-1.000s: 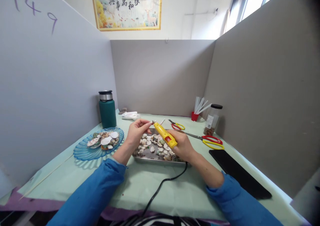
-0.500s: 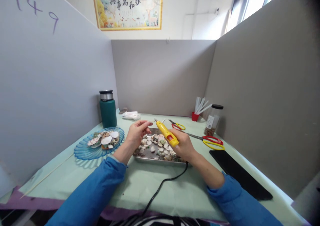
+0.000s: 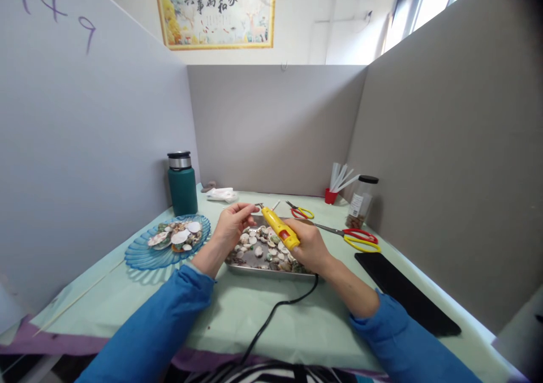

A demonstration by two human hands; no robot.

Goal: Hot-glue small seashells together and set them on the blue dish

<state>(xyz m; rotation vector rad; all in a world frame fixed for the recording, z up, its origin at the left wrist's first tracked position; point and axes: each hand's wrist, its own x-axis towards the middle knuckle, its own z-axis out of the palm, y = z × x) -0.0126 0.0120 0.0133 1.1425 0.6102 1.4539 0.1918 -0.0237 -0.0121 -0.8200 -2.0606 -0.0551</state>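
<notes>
My right hand (image 3: 309,246) is wrapped round a yellow glue gun (image 3: 279,227), whose tip points up and left towards my left hand. My left hand (image 3: 232,223) is pinched on a small thing at its fingertips, likely a shell, right at the gun's tip. Both hands hover over a metal tray (image 3: 250,266) strewn with several small shells. The gun's black cord (image 3: 271,315) runs down off the table's front edge.
A blue glass plate (image 3: 139,258) with shells sits at the left, a green flask (image 3: 182,184) behind it. Two red-and-yellow scissors (image 3: 358,239), a red cup of sticks (image 3: 330,196), a jar (image 3: 358,203) and a black phone (image 3: 405,292) lie to the right. Grey partitions enclose the table.
Hardly anything has moved. The glue gun's tip and my left fingertips drew apart slightly half a second ago and are close together again now.
</notes>
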